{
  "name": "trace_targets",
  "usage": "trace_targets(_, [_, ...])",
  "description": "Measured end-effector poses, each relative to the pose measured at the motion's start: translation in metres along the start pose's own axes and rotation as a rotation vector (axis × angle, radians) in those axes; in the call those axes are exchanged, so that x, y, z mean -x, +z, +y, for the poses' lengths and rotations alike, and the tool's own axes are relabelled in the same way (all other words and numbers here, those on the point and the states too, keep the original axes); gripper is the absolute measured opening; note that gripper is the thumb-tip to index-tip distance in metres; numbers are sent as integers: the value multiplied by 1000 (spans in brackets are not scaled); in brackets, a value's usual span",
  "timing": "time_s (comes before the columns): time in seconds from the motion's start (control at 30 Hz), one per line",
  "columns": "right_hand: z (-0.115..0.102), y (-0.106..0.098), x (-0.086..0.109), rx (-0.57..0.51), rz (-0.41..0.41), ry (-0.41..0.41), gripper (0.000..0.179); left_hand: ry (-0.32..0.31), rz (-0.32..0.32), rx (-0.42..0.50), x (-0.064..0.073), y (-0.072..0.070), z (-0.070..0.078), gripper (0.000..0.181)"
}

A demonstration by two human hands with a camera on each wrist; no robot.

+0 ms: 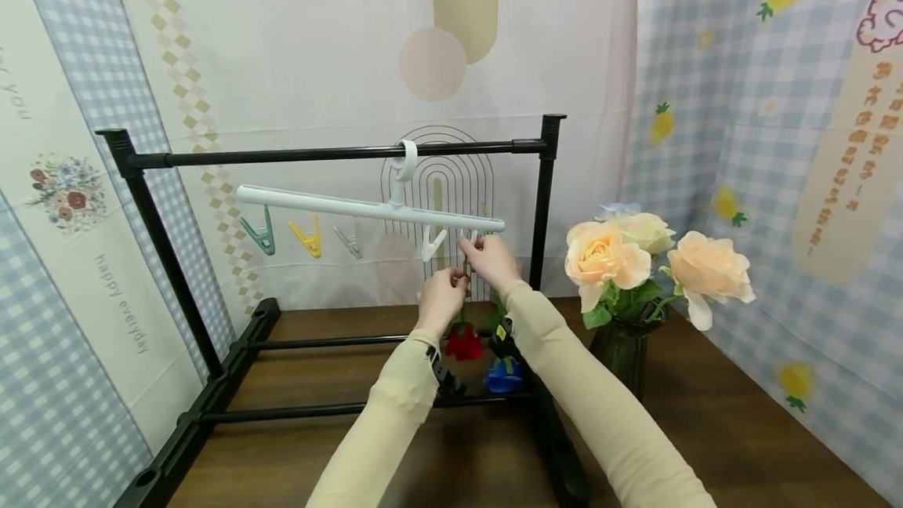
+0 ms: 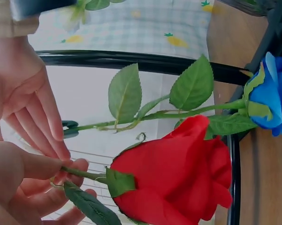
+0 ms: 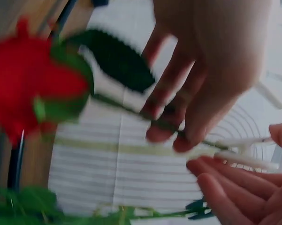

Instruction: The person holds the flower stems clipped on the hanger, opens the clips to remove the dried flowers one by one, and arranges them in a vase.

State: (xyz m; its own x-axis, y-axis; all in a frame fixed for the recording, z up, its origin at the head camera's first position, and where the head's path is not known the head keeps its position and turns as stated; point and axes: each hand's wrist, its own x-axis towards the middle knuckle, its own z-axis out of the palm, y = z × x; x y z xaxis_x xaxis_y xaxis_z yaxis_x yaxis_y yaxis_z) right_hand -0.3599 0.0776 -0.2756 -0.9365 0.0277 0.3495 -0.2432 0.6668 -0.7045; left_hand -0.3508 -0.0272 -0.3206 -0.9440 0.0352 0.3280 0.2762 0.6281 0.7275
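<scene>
A red rose (image 2: 173, 173) hangs head down, its stem pinched between the thumb and fingers of my left hand (image 1: 442, 300). Above it, my right hand (image 1: 494, 261) pinches a white clothespin (image 3: 246, 158) under the right end of the pale hanger (image 1: 317, 201). The rose stem's upper end reaches right to the clothespin's tips in the right wrist view. Just beside, a blue rose (image 2: 270, 96) hangs head down from a dark green clothespin (image 2: 70, 129). Another white clothespin (image 1: 433, 243) dangles left of my hands.
A black rack (image 1: 303, 155) carries the hanger, which tilts down to the right. Green (image 1: 261, 234), yellow (image 1: 307, 237) and grey clothespins (image 1: 349, 241) hang on its left half. At right, a dark glass vase (image 1: 622, 355) holds peach roses (image 1: 607, 257) on the wooden table (image 1: 677, 429).
</scene>
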Motion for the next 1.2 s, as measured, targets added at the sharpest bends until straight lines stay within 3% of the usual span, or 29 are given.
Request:
trace_targets(0.17, [0, -3, -5, 271, 114, -77, 55, 33, -26, -36, 2, -4, 3, 21])
trace_targets(0.27, [1, -3, -6, 362, 127, -129, 58, 41, -35, -46, 3, -6, 3, 21])
trace_targets(0.4, [0, -1, -7, 354, 84, -173, 56, 46, -23, -55, 4, -7, -1, 20])
trace_targets(0.77, [-2, -4, -6, 326, -51, -197, 55, 42, 21, -160, 9, -20, -16, 18])
trace_targets(1.2, [5, -17, -4, 377, -59, -168, 55, 43, 57, -310, 18, -28, -26, 19])
